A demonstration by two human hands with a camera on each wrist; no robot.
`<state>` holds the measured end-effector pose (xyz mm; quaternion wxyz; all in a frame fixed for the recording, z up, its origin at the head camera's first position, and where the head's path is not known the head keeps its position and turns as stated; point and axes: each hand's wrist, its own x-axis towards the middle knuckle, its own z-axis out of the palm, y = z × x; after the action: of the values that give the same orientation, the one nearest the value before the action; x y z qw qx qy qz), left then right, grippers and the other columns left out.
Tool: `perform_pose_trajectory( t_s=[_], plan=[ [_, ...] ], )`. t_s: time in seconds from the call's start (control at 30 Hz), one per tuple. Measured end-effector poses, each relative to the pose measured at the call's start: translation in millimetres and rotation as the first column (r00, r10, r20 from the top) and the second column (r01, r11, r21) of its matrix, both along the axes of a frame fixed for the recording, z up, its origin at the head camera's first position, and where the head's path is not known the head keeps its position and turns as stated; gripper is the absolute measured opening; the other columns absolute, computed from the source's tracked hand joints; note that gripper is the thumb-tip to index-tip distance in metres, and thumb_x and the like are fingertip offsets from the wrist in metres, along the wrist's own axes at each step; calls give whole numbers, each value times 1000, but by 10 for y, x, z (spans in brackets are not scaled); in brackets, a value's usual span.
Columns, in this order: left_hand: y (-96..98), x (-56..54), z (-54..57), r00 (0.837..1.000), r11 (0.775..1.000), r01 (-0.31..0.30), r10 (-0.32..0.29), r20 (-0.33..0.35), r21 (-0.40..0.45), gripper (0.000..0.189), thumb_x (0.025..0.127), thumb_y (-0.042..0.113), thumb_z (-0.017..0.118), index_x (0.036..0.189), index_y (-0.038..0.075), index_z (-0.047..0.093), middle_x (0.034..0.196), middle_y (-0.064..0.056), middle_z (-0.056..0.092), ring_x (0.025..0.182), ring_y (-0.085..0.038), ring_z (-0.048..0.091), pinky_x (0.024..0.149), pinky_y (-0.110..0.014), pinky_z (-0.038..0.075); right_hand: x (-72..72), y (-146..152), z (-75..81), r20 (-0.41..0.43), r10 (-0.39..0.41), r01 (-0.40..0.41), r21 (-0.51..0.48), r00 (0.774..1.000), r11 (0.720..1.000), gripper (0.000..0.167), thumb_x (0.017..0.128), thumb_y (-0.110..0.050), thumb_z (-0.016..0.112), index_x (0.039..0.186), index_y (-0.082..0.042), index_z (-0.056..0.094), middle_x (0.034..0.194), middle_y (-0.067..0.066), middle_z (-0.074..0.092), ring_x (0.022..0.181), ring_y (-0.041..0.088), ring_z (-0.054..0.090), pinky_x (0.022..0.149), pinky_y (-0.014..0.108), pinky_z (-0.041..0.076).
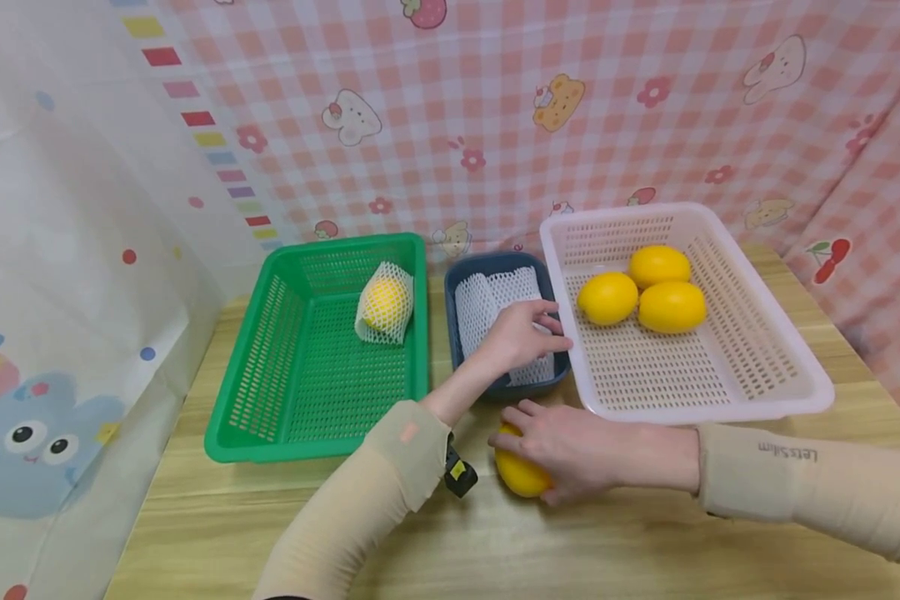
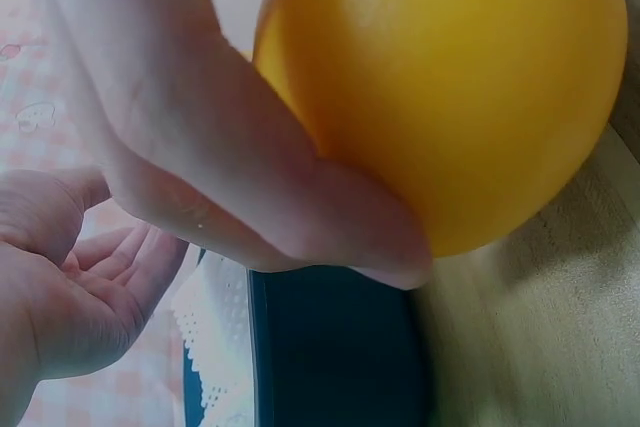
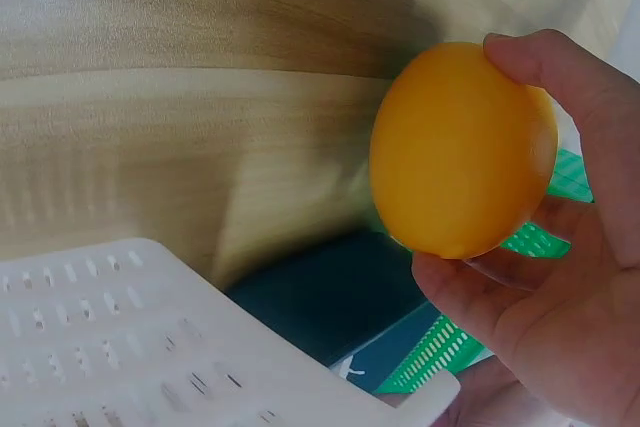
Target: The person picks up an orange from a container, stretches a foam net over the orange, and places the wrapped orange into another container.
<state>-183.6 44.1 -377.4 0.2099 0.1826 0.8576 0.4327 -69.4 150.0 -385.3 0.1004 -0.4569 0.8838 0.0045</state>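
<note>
My right hand (image 1: 581, 442) grips a yellow lemon (image 1: 523, 477) low over the table, in front of the dark blue basket (image 1: 457, 275). In the right wrist view the thumb and fingers curl round this lemon (image 3: 460, 147) from opposite sides. My left hand (image 1: 521, 335) hovers over the dark blue basket with loosely bent fingers and nothing in its grasp. Below that hand lie white foam net sleeves (image 1: 474, 308), partly hidden by it. The left wrist view has the left hand (image 2: 75, 297) at its left edge, beside the right hand's fingers (image 2: 250, 177) on the lemon.
On the left stands a green basket (image 1: 300, 450) with one lemon in a foam net (image 1: 387, 304). A white basket (image 1: 787, 358) on the right holds three bare lemons (image 1: 671, 307). Behind the wooden table (image 1: 645, 542) hangs a pink checked cloth (image 1: 450, 108).
</note>
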Motion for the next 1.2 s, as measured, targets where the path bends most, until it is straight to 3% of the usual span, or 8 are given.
perform_pose_trajectory(
  t_s=[0.23,0.43,1.2],
  plan=[
    [12,8,5,1000,1000,3,-3,0,3,59,94,20,80,148,7,58,122,-11,77,88,-25,77,71,-21,61,1,-15,-38,41,-12,12,2,999,1000,80,76,-39,91,145,-15,59,136,13,64,115,24,62,95,36,61],
    [18,-1,-11,1000,1000,7,-7,-6,-7,60,95,21,79,149,7,58,122,-11,77,86,-20,76,74,-23,62,-16,-22,-89,69,-49,49,1,996,999,79,78,-38,89,147,-15,57,140,14,62,118,26,61,99,38,60],
    [2,-8,-7,1000,999,9,-10,-12,-34,60,96,23,79,150,8,57,123,-10,77,88,-19,74,77,-23,62,-7,-14,-155,69,-78,82,-56,995,995,79,84,-42,85,151,-13,52,148,16,56,129,30,60,105,45,60]
  ],
)
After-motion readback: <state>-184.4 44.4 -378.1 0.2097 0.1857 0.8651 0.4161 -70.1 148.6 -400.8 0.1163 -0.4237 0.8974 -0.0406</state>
